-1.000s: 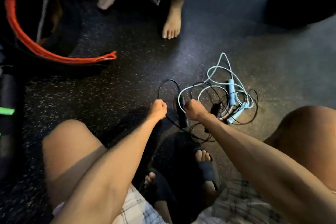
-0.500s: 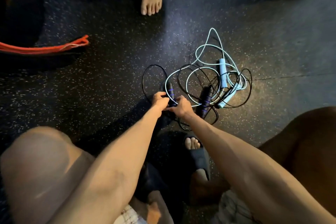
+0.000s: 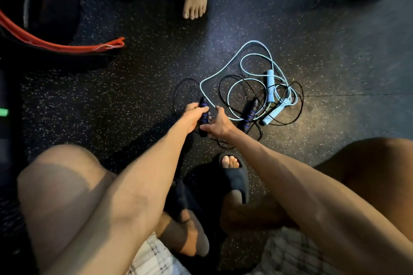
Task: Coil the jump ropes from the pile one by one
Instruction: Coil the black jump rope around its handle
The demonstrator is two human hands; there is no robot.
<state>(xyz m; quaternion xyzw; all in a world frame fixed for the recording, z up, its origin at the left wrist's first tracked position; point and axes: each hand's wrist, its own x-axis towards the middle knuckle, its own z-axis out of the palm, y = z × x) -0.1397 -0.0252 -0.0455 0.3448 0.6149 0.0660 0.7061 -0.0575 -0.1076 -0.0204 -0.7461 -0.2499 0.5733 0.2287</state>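
The black jump rope (image 3: pixel 249 116) lay on the floor (image 3: pixel 134 100), its thin cord looped through the cord of a light blue jump rope (image 3: pixel 270 82) so that the two made one loose tangle. One black handle (image 3: pixel 203 111), ringed with blue bands, stood at the left edge of that tangle with the left grip (image 3: pixel 192 116) clamped round it, fingers curled over its upper part. The right grip (image 3: pixel 220 124) was just beside it, thumb raised, its fingers (image 3: pixel 206 127) reaching to the lower end of the same handle; whether they pinched it or only touched it could not be told. The second black handle (image 3: pixel 252 108) lay to the right of that grip among the loops, and both light blue handles lay further right, one pointing away from the person and one slanted beside it. A long blue loop ran out beyond the tangle.

The person crouched over the ropes, bare knees to either side, a black slide sandal (image 3: pixel 237 177) on the foot below the right forearm, and plaid shorts (image 3: pixel 154 259) at the bottom edge. The floor was dark and flecked with pale specks. An orange strap (image 3: pixel 67 47) curved across it at the far left, and another person's bare foot (image 3: pixel 194 0) stood beyond the ropes.
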